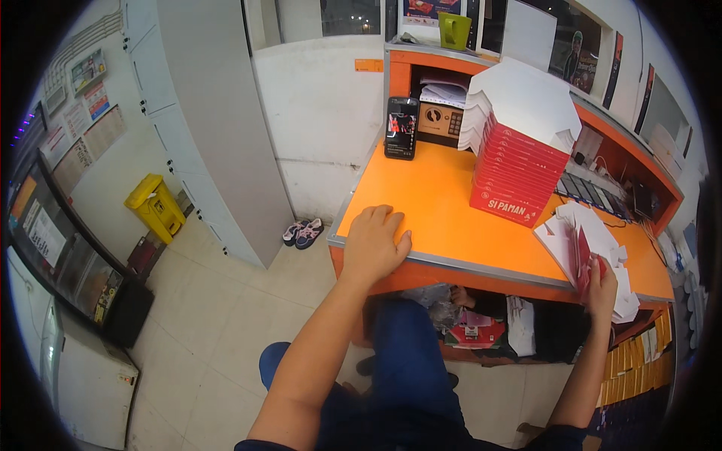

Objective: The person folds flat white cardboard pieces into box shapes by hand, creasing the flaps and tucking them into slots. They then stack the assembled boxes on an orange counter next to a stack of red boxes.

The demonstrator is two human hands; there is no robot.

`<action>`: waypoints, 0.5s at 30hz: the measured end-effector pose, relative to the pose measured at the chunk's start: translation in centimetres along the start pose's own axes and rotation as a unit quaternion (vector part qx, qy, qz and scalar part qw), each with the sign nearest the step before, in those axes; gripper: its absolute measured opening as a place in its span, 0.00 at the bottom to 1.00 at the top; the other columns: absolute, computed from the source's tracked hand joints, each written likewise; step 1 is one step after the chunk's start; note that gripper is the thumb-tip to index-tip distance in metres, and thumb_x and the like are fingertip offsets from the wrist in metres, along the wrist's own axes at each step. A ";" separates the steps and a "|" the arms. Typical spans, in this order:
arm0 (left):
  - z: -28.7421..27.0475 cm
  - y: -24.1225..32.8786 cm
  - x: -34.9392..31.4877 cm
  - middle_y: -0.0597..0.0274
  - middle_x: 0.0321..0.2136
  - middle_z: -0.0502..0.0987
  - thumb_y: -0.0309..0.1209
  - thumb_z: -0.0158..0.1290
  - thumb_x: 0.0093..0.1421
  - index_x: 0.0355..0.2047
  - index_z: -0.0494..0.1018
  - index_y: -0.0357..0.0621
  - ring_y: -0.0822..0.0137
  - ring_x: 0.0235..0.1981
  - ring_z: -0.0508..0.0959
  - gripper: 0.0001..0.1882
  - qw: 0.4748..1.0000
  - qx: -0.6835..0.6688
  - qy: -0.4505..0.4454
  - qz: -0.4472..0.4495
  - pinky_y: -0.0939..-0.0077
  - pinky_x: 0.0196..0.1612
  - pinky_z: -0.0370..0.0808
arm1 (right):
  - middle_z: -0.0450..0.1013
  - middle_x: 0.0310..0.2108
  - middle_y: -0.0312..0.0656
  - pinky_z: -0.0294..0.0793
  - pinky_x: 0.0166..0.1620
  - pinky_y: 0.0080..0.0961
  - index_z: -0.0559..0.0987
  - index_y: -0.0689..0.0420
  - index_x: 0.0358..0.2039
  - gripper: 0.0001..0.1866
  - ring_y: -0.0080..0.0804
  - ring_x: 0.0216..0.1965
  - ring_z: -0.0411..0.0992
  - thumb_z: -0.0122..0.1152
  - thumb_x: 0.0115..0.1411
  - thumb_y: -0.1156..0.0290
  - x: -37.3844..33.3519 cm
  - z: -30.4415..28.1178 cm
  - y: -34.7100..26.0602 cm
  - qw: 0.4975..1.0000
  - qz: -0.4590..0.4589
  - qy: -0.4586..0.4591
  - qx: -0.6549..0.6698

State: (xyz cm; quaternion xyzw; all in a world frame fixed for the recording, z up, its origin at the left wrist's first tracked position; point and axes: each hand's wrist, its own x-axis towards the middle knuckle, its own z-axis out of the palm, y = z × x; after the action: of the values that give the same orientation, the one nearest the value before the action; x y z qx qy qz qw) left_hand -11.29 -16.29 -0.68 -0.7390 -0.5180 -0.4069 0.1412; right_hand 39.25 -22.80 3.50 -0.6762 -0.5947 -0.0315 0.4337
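Observation:
My left hand (374, 244) lies on the orange counter (429, 192) near its front left edge, fingers stretched out and holding nothing. At the counter's right, my right hand (600, 287) is closed on a flat cardboard box blank (579, 259), its red side partly showing. White blanks (613, 263) lie beside and under it; how many sheets my fingers hold I cannot tell. A tall stack of red boxes (511, 177) stands between my hands, white flaps (523, 101) sticking out on top. Behind my left hand a phone (401, 128) leans upright with its screen lit.
Below the counter, another person's hand (462, 298) shows among plastic bags and packages on a shelf (481, 353). A safe (440, 119) and a green mug (454, 31) stand at the back. Grey lockers (203, 113), shoes (304, 233) and a yellow bin (156, 207) are at left.

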 end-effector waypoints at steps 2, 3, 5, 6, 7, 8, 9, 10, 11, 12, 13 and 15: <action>0.0 0.0 -0.2 0.50 0.50 0.79 0.39 0.58 0.59 0.48 0.80 0.42 0.49 0.52 0.77 0.20 1.000 -0.004 0.002 0.003 0.55 0.56 0.74 | 0.82 0.43 0.56 0.76 0.52 0.35 0.81 0.65 0.53 0.20 0.46 0.46 0.81 0.53 0.75 0.61 -0.8 0.4 -0.7 1.000 -0.022 -0.001 -0.013; 0.0 0.0 -0.3 0.50 0.50 0.79 0.39 0.58 0.58 0.48 0.80 0.41 0.49 0.52 0.77 0.20 1.000 -0.008 0.002 0.005 0.55 0.56 0.74 | 0.82 0.44 0.57 0.76 0.53 0.35 0.80 0.66 0.54 0.20 0.49 0.46 0.80 0.54 0.74 0.63 -1.3 0.2 -1.0 0.999 -0.020 -0.019 -0.019; 0.0 0.1 -0.3 0.50 0.50 0.79 0.38 0.58 0.58 0.48 0.80 0.40 0.49 0.53 0.77 0.21 1.000 -0.015 -0.004 0.007 0.55 0.56 0.74 | 0.81 0.44 0.57 0.76 0.53 0.35 0.79 0.67 0.55 0.20 0.50 0.46 0.80 0.55 0.73 0.64 -2.0 -0.1 -1.1 0.999 -0.032 -0.029 -0.024; -0.1 0.1 -0.2 0.50 0.50 0.79 0.38 0.58 0.58 0.48 0.80 0.40 0.49 0.53 0.77 0.21 1.000 -0.016 -0.009 0.006 0.55 0.56 0.73 | 0.81 0.44 0.57 0.76 0.53 0.35 0.79 0.67 0.55 0.20 0.50 0.45 0.80 0.55 0.73 0.64 -2.3 -0.2 -1.1 0.998 -0.038 -0.034 -0.026; -0.2 0.1 -0.1 0.50 0.50 0.79 0.38 0.59 0.58 0.48 0.80 0.40 0.50 0.53 0.77 0.21 1.000 -0.018 -0.012 0.006 0.55 0.56 0.73 | 0.81 0.45 0.58 0.75 0.53 0.35 0.78 0.69 0.56 0.19 0.48 0.47 0.80 0.56 0.71 0.68 -2.5 -0.7 -1.1 0.997 -0.053 -0.045 -0.037; -0.5 0.0 -0.2 0.50 0.50 0.79 0.38 0.59 0.57 0.49 0.80 0.40 0.50 0.52 0.77 0.21 1.000 -0.018 -0.016 0.007 0.55 0.55 0.73 | 0.81 0.45 0.58 0.75 0.53 0.35 0.78 0.69 0.56 0.19 0.47 0.47 0.80 0.56 0.71 0.69 -2.6 -1.2 -2.3 0.996 0.010 -0.079 -0.031; -1.0 0.0 -0.5 0.51 0.50 0.79 0.38 0.59 0.57 0.49 0.80 0.40 0.50 0.52 0.77 0.21 1.000 -0.017 -0.019 0.008 0.55 0.55 0.73 | 0.81 0.45 0.58 0.75 0.53 0.35 0.78 0.70 0.56 0.19 0.47 0.47 0.80 0.56 0.70 0.71 -2.6 -1.7 -4.3 0.991 0.070 -0.113 -0.023; -1.3 -0.1 -0.7 0.51 0.51 0.79 0.37 0.59 0.57 0.49 0.80 0.40 0.50 0.52 0.77 0.22 1.000 -0.016 -0.019 0.009 0.56 0.55 0.73 | 0.81 0.45 0.58 0.75 0.54 0.35 0.77 0.70 0.56 0.19 0.46 0.48 0.80 0.57 0.70 0.72 -2.3 -2.2 -5.2 0.981 0.129 -0.146 -0.017; -1.6 0.0 -0.7 0.51 0.51 0.79 0.37 0.58 0.57 0.50 0.80 0.40 0.50 0.52 0.77 0.22 1.000 -0.014 -0.020 0.010 0.56 0.55 0.73 | 0.81 0.45 0.59 0.75 0.54 0.36 0.76 0.72 0.57 0.19 0.46 0.47 0.80 0.56 0.69 0.75 -2.0 -2.3 -4.5 0.972 0.165 -0.164 0.010; -1.7 0.1 -0.7 0.52 0.51 0.79 0.37 0.58 0.57 0.50 0.79 0.40 0.51 0.52 0.77 0.22 1.000 -0.015 -0.021 0.013 0.56 0.55 0.73 | 0.81 0.46 0.60 0.75 0.54 0.36 0.76 0.72 0.57 0.19 0.46 0.48 0.80 0.54 0.70 0.74 -2.0 -2.0 -0.4 0.991 0.036 -0.127 -0.023; -1.7 0.2 -0.7 0.52 0.51 0.79 0.37 0.58 0.57 0.51 0.79 0.40 0.51 0.52 0.77 0.23 0.999 -0.013 -0.027 0.016 0.56 0.55 0.73 | 0.80 0.47 0.60 0.74 0.56 0.36 0.76 0.72 0.57 0.19 0.46 0.49 0.80 0.53 0.71 0.73 -1.9 -1.8 0.1 0.992 0.015 -0.124 -0.028; -1.8 0.3 -0.8 0.53 0.52 0.79 0.37 0.58 0.57 0.52 0.79 0.40 0.51 0.53 0.76 0.24 0.999 0.009 -0.053 0.004 0.56 0.55 0.72 | 0.80 0.50 0.61 0.73 0.57 0.35 0.76 0.72 0.57 0.19 0.47 0.51 0.79 0.49 0.73 0.71 -1.9 -1.2 0.1 0.993 0.011 -0.118 -0.030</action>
State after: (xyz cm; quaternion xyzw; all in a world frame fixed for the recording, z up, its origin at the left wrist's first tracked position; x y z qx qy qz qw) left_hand -11.95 -18.08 -0.02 -0.7600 -0.5259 -0.3618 0.1220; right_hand 39.37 -25.03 3.09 -0.6940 -0.6333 0.0357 0.3405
